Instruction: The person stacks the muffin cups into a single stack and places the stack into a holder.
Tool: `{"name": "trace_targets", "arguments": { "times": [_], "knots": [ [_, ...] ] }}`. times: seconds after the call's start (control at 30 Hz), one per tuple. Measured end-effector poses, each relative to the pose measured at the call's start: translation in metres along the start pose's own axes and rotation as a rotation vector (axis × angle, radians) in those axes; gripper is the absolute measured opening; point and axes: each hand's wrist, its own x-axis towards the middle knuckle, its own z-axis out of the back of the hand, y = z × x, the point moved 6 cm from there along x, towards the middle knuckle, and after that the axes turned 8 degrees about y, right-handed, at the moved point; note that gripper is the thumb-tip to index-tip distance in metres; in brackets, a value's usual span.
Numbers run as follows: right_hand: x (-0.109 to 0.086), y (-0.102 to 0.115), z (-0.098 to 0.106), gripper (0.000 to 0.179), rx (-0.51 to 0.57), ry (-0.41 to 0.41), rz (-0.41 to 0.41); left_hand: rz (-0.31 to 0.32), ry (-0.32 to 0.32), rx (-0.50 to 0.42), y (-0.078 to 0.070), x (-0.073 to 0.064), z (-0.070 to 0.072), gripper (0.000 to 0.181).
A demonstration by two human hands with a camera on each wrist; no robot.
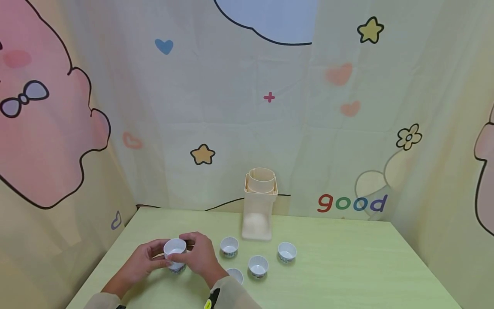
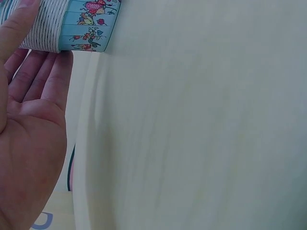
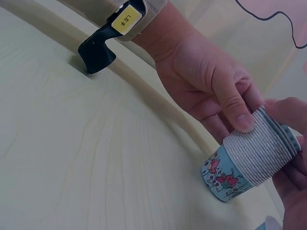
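A nested stack of paper cups [image 1: 177, 269], light blue with floral print and white rolled rims, stands over the left part of the table. My left hand [image 1: 140, 261] grips it from the left; the left wrist view shows that thumb across the rims of the stack [image 2: 45, 26] and fingers behind. At the top end my right hand [image 1: 202, 256] pinches the uppermost cup or cups near the rim, thumb in front. In the right wrist view, the stack [image 3: 259, 151] tilts between both hands; how many cups the right fingers hold is hidden.
Single paper cups stand upright right of my hands: one cup [image 1: 229, 247], another [image 1: 258, 266], a third [image 1: 287, 252], and one [image 1: 236, 275] partly behind my right forearm. A cream plastic holder [image 1: 257, 214] with a round tube stands at the back edge, before a printed curtain [image 1: 231, 98].
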Motion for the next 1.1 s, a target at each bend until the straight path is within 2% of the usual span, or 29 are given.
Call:
{"name": "trace_targets", "arguments": {
  "times": [0.4,0.57,0.8,0.93,1.1],
  "knots": [
    [0.002,0.0,-0.001,0.047,-0.058,0.009,-0.035,0.018,-0.01,-0.002,0.002,-0.001,0.001,0.067],
    [0.003,0.001,-0.001,0.049,-0.11,0.018,-0.036,0.011,-0.005,-0.005,0.001,-0.001,0.001,0.067],
    [0.002,0.0,0.002,0.055,-0.128,0.055,-0.043,0.02,-0.011,-0.014,0.001,-0.001,0.001,0.069],
    [-0.001,0.0,0.01,0.056,-0.13,0.085,-0.048,0.022,-0.016,-0.01,0.001,-0.001,0.0,0.069],
    [-0.007,0.004,0.031,0.053,-0.083,0.087,-0.037,0.032,-0.029,-0.003,0.001,0.0,0.0,0.071]
  ]
}}
